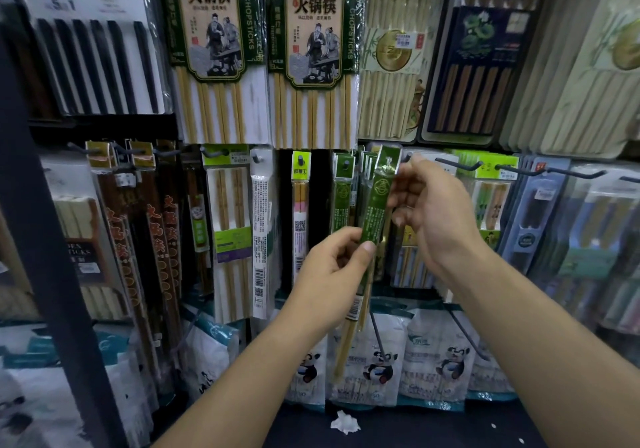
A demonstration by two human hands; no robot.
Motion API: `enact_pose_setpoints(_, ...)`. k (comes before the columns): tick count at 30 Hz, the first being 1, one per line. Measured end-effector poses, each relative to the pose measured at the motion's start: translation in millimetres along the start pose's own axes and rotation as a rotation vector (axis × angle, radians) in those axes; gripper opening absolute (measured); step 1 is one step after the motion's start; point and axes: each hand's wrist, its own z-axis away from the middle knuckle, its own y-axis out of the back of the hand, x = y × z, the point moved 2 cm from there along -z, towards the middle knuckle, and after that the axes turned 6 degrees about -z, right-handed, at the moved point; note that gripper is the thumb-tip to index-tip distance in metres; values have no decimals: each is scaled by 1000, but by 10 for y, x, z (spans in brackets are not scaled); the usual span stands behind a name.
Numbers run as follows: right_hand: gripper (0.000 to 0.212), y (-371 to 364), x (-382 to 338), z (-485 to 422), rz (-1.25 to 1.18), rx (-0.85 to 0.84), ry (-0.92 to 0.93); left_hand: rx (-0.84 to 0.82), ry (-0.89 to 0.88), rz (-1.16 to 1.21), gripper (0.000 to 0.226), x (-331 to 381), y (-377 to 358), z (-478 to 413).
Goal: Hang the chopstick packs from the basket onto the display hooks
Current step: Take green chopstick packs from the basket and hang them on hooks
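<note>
At centre, a slim green chopstick pack point(375, 205) leans with its top toward 1 o'clock. The left grip point(332, 274) pinches its middle and the right grip point(436, 215) holds its upper end. Matching green packs point(343, 191) hang just at its 9 o'clock, and a bare display hook point(457, 165) juts out at 2 o'clock. Large hot-pot chopstick packs point(214, 49) hang at 12 o'clock, with panda-printed bags point(377, 361) at 6 o'clock.

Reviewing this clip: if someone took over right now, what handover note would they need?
Left hand pinches the green chopstick pack mid-length.
Right hand holds the pack's top, level with the display hooks.
Matching green packs hang just left of it.
Done: pack is up at the display.
Left: slip its hang hole onto a hook, apparently not yet done. Basket out of view, so remaining packs unknown.
</note>
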Motion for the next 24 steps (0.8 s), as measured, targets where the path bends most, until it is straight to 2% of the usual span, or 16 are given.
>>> enact_pose_setpoints(8, 32, 26, 104, -179, 369, 59, 98, 17, 27, -78, 7, -47, -50, -63)
enact_pose_setpoints(15, 35, 55, 211, -289, 408, 100, 107, 8, 44, -146, 2, -63, -85, -106)
enact_pose_setpoints(24, 44, 39, 195, -346, 430, 86, 165, -1, 28, -146, 9, -30, -79, -88)
